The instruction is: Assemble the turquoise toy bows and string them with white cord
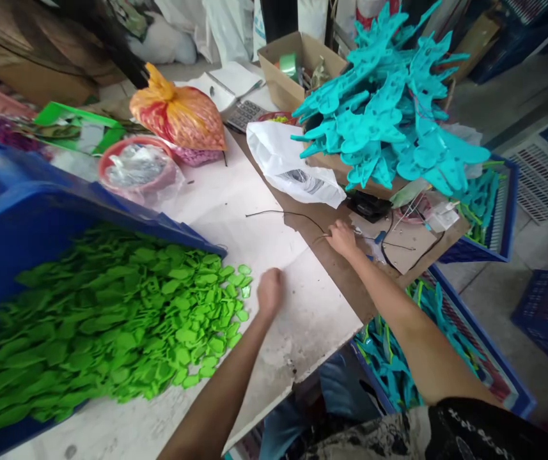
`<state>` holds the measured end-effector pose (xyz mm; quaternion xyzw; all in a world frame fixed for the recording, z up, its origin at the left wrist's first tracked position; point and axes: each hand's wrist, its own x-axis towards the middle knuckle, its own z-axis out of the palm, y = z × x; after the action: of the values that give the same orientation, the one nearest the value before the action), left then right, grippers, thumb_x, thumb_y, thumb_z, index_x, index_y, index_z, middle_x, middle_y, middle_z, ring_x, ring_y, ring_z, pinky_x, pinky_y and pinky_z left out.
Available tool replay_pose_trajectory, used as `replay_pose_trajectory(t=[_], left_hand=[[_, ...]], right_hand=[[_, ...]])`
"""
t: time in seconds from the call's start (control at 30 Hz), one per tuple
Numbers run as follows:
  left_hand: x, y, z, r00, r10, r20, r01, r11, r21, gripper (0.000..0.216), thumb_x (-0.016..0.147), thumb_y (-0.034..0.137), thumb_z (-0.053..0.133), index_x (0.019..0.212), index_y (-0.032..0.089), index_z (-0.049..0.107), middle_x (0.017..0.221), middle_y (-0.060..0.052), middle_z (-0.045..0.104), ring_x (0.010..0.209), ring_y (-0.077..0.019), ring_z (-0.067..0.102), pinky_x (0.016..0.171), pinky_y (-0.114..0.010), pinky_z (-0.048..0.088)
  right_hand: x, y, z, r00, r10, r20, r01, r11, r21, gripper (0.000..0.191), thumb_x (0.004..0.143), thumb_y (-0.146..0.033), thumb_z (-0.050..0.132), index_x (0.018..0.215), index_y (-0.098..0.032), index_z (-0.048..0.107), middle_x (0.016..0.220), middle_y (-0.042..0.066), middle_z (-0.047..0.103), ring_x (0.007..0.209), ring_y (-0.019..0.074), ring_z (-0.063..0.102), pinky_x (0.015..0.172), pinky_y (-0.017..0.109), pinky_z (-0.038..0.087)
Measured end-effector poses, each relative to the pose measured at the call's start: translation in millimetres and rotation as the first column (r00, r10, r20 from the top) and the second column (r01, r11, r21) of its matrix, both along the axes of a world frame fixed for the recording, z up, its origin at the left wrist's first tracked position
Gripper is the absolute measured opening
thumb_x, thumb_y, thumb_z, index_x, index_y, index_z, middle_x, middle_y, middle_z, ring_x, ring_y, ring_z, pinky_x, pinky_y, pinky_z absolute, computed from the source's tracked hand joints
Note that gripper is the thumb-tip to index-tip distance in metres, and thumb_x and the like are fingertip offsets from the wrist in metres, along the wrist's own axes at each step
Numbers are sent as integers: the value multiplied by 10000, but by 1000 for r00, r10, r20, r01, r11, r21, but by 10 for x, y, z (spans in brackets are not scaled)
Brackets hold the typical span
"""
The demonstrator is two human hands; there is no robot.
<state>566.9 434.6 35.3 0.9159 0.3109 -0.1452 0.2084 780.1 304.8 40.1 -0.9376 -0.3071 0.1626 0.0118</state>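
Observation:
My left hand (270, 291) is curled into a fist on the white tabletop (235, 211), just right of a heap of small bright green plastic leaves (110, 319); what it holds, if anything, is hidden. My right hand (342, 238) reaches forward over the brown board (336, 281) and pinches the end of a thin dark wire (286, 214) that lies across the table. A tall pile of teal plastic leaf pieces (389, 108) stands just beyond it.
A tipped blue crate (24, 211) spills the green leaves. A white plastic bag (288, 163), cardboard box (293, 64), orange-red mesh bag (178, 115), pink bowl (134, 169) and calculator (245, 114) crowd the back. Blue crates (499, 217) with teal pieces sit at right and below the table edge.

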Motion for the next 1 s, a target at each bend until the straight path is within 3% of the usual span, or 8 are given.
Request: replay_pose_trajectory(t=[0.23, 0.4, 0.5, 0.6, 0.7, 0.83, 0.9, 1.0], left_hand=[[192, 1045, 155, 943, 289, 162, -322, 916, 239, 274, 885, 245, 504, 1068, 92, 641, 1129, -213, 613, 1110, -363, 545, 959, -479, 417], [792, 657, 347, 909, -113, 400, 74, 991, 111, 682, 753, 238, 690, 1382, 109, 458, 1483, -227, 395, 1390, -385, 313, 1097, -502, 307], [1155, 381, 492, 853, -170, 493, 282, 946, -161, 393, 757, 252, 682, 1140, 180, 633, 1265, -154, 609, 1276, -355, 461, 1022, -477, 389], [1296, 226, 684, 894, 54, 445, 264, 739, -620, 153, 817, 330, 627, 769, 185, 635, 685, -38, 615, 704, -200, 591, 676, -316, 477], [1309, -6, 941, 868, 384, 316, 201, 310, -929, 263, 794, 411, 683, 717, 177, 591, 521, 53, 417, 457, -85, 366, 464, -208, 315], [1511, -725, 1294, 782, 622, 47, 236, -226, -945, 290, 752, 398, 745, 715, 173, 565, 574, 49, 435, 488, -68, 398, 463, -185, 329], [1706, -1161, 1410, 749, 662, -26, 229, -296, -927, 266, 764, 361, 730, 693, 177, 552, 605, 37, 476, 529, -75, 453, 514, -193, 392], [1978, -1626, 1453, 783, 621, 40, 163, -143, -976, 161, 753, 308, 729, 766, 180, 633, 740, 1, 617, 636, -97, 549, 635, -220, 463]], right_hand=[[151, 238, 104, 991, 25, -133, -18, 998, 53, 293, 888, -115, 436, 1048, -70, 677, 1096, 209, 668, 1049, 267, 622, 930, 362, 421], [141, 170, 435, 968, 59, -245, -6, 977, 212, 253, 917, -227, 474, 1067, -159, 666, 865, 45, 729, 805, 156, 667, 736, 237, 468], [66, 39, 692, 906, 118, -407, 106, 867, 487, 305, 919, -241, 454, 1103, -154, 683, 850, 33, 733, 775, 140, 668, 729, 239, 494], [24, -311, 946, 873, 156, -462, 270, 632, 726, 334, 888, -347, 535, 1132, -196, 706, 1058, 60, 731, 989, 189, 667, 896, 316, 502], [-63, -743, 1100, 881, 26, -473, 406, 474, 782, 404, 834, -448, 623, 1163, -225, 697, 1186, 66, 688, 1101, 221, 630, 1003, 376, 462], [-390, -1007, 1059, 779, 38, -626, 580, 334, 743, 529, 772, -513, 687, 1217, -231, 644, 1111, 55, 689, 1020, 213, 637, 942, 375, 499], [-535, -1051, 980, 724, 6, -689, 680, 162, 716, 493, 776, -534, 678, 1164, -234, 647, 1051, 47, 693, 1039, 210, 623, 941, 362, 498], [-477, -1236, 896, 589, -88, -803, 792, -134, 596, 364, 752, -541, 695, 895, -210, 642, 708, 2, 625, 730, 164, 619, 713, 310, 541]])
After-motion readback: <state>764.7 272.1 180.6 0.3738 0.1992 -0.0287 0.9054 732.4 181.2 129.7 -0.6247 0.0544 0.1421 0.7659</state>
